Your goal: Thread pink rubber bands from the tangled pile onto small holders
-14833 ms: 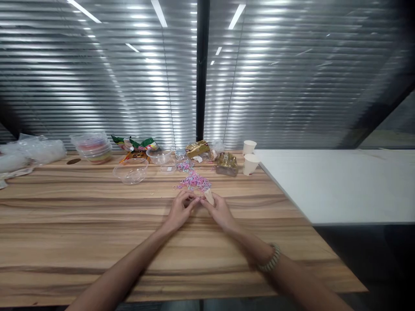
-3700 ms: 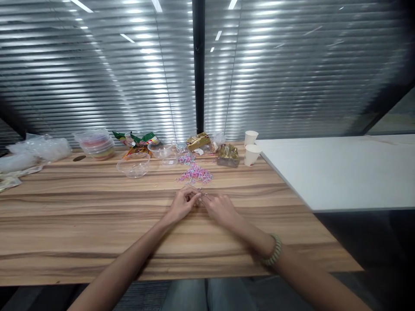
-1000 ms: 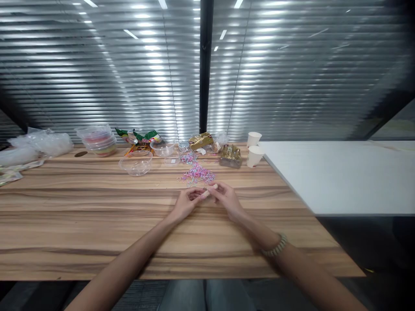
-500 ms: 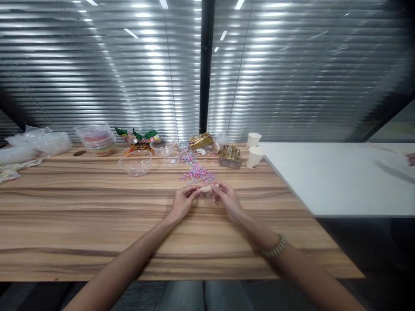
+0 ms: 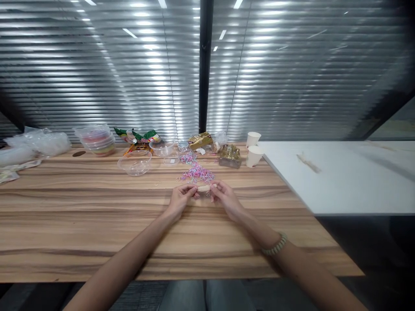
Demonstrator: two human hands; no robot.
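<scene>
A short, pale cream, stick-like piece (image 5: 204, 188) spans the gap between my two hands, just above the wooden table; its exact kind I cannot make out. The fingers of my left hand (image 5: 182, 198) pinch its left end. At its right end, the thumb and fingers of my right hand (image 5: 225, 198) are closed on it. Right behind the hands lies a heap of small pink, purple and pale blue rings or links (image 5: 197, 172). A few more small pieces show below the cream piece, partly hidden by the fingers.
Clear round bowls (image 5: 135, 163), stacked tubs (image 5: 99, 140) and snack packets (image 5: 139, 137) line the back left. Gold wrappers (image 5: 230, 155) and paper cups (image 5: 254, 156) stand behind on the right. Plastic bags (image 5: 42, 142) lie far left. A blurred brownish strip (image 5: 308, 163) is on the white table (image 5: 350, 185).
Both hands hold nearly the same pose, the left a little farther left, with more of the cream piece showing. A blurred strip now appears on the white table; the hand at the right edge is gone.
</scene>
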